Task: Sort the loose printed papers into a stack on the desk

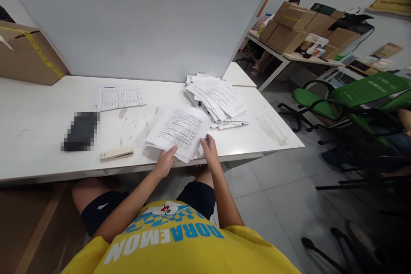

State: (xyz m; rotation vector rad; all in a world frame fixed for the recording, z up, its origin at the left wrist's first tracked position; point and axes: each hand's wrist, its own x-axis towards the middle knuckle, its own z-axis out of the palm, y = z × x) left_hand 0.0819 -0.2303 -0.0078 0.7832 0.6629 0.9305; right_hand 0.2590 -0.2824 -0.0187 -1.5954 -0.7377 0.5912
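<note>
So there's a thin sheaf of white sheets covered in black print [183, 130], and it's right at the front edge of the smooth white worktop [38, 132], kind of in the middle. The left hand [165, 163] is pinching it at the near-left edge, thumb on top of the print. The right hand [210, 152] is at the right edge with fingers loosely bent and the thumb up against the paper, but I honestly can't tell if it's gripping.

Just behind, a bit to the right, is a messy heap of white printed papers [221, 98], sheets fanned every which way. Over on the left there's a slim cream-coloured stapler [116, 154] near the front edge, a dark rectangular thing [81, 132] pixelated past recognising, and a white sheet printed with grid tables [122, 98] farther back. A brown cardboard box with yellow tape [28, 55] sits in the far-left corner, beside a big plain grey panel [144, 21].
</note>
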